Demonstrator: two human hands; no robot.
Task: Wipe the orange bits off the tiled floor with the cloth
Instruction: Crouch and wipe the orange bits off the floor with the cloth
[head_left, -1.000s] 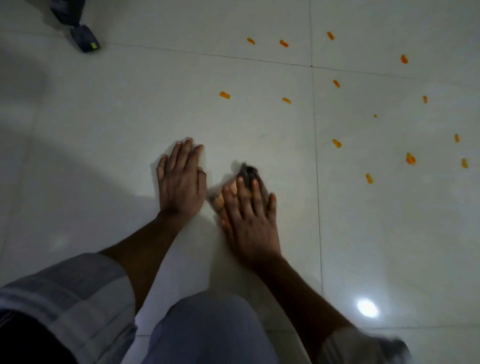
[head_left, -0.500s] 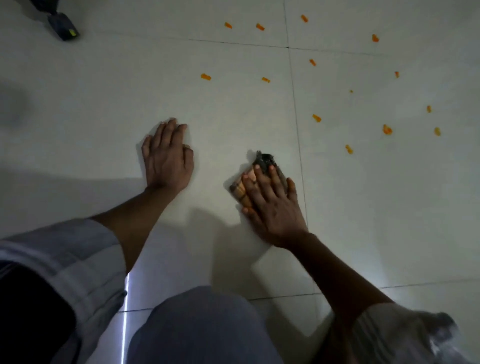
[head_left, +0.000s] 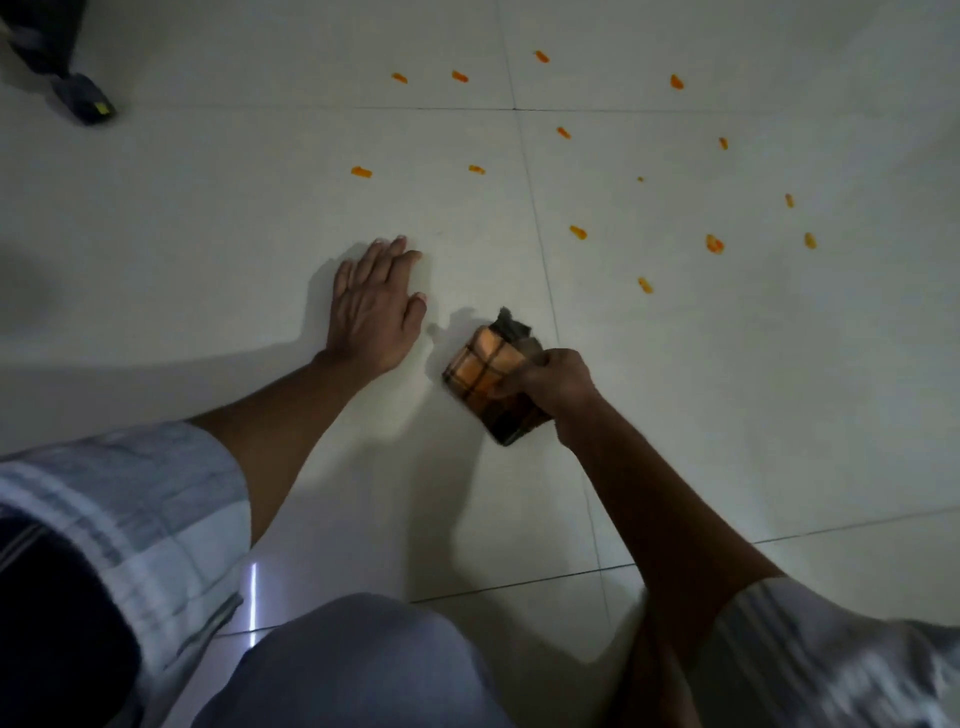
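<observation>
A folded checked cloth (head_left: 485, 366), orange and dark brown, is held at the floor by my right hand (head_left: 553, 382), whose fingers curl around its right edge. My left hand (head_left: 375, 309) lies flat on the pale tiled floor (head_left: 208, 234) to the cloth's left, fingers spread and holding nothing. Several orange bits (head_left: 577, 232) are scattered over the tiles beyond and to the right of the cloth; the nearest orange bit (head_left: 644, 285) lies up and right of my right hand. Others, such as the orange bit (head_left: 360, 172) on the left, lie farther away.
A dark object with a yellow mark (head_left: 85, 98) sits at the top left corner. My knee in grey trousers (head_left: 353, 665) fills the bottom middle. Dark grout lines (head_left: 537, 234) cross the floor near the cloth.
My right hand went from lying flat over the cloth to gripping its edge, so the checked face now shows. The left hand stays flat on the floor.
</observation>
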